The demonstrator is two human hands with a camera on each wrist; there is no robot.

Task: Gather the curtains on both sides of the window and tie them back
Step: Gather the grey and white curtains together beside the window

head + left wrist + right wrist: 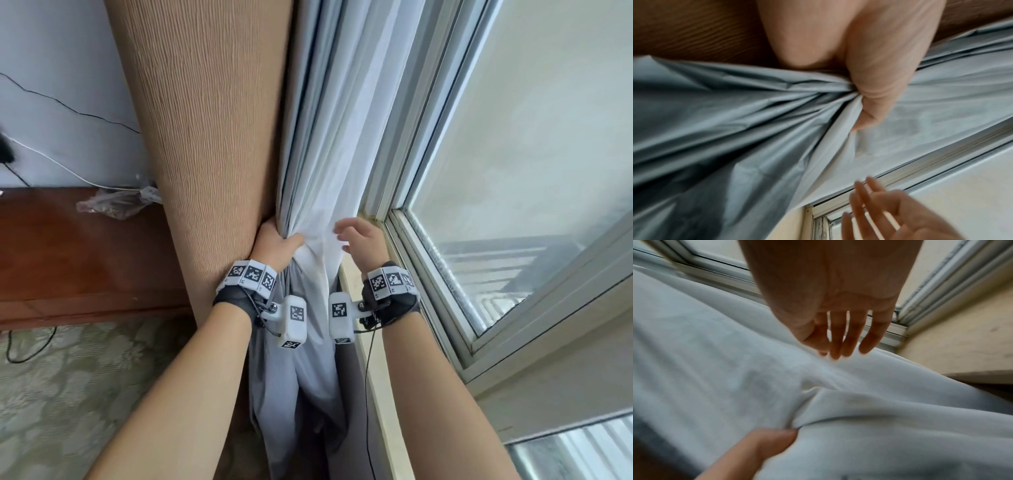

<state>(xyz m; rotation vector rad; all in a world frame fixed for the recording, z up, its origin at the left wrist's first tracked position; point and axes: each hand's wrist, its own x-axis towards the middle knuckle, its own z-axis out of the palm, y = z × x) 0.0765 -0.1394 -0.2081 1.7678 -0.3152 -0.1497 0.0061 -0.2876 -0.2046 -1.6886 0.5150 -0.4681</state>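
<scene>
A tan curtain (205, 120) hangs left of the window, with a pale grey-white lining curtain (329, 137) bunched beside it. My left hand (279, 245) grips the gathered folds of the lining (777, 105) at sill height, thumb (875, 91) pressed into the bunch. My right hand (356, 236) hovers just right of the bunch with fingers (840, 344) spread and relaxed, holding nothing, close over the white cloth (735, 369). No tie-back is visible.
The window frame (411, 240) and glass stand at the right, with a cream sill (370, 359) below. A dark wooden cabinet (68, 260) with a crumpled plastic bag (116, 202) sits at the left. Patterned floor (68, 394) lies below, with cables on it.
</scene>
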